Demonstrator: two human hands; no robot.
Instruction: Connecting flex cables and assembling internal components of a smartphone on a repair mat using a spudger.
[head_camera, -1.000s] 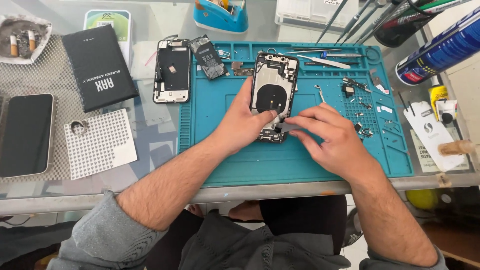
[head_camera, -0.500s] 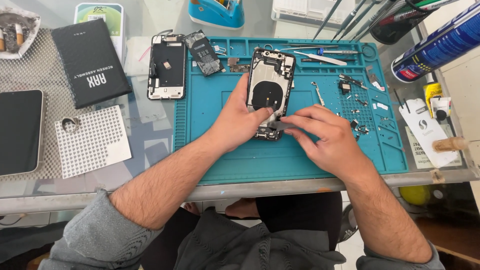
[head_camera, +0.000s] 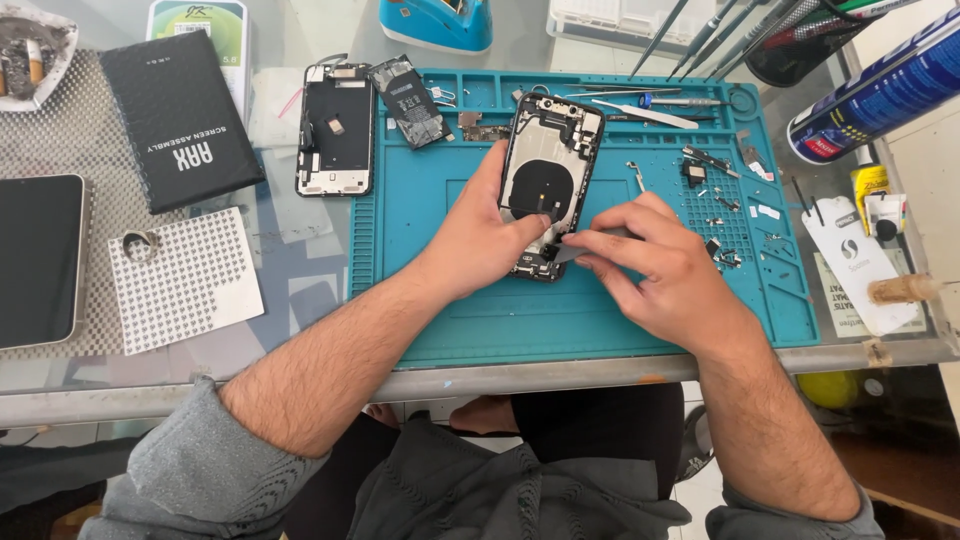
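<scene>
Right hand (head_camera: 660, 275) pinching a thin grey tool (head_camera: 590, 243), tip at the lower end of the opened phone housing (head_camera: 548, 185). Left hand (head_camera: 487, 240) clamped around that housing's lower left edge, pressing it flat on the teal repair mat (head_camera: 600, 320). Farther out, detached screen frame (head_camera: 335, 130), small battery (head_camera: 412, 102), loose screws (head_camera: 722, 250). Beyond, blue spray can (head_camera: 880, 95) at far right.

Both bare forearms reach forward from pushed-up grey sleeves; the left hand (head_camera: 478, 238) lies palm down, fingers spread and thumb extended; the right hand (head_camera: 655, 270) curls just beside it, thumb and forefinger pinched together.
</scene>
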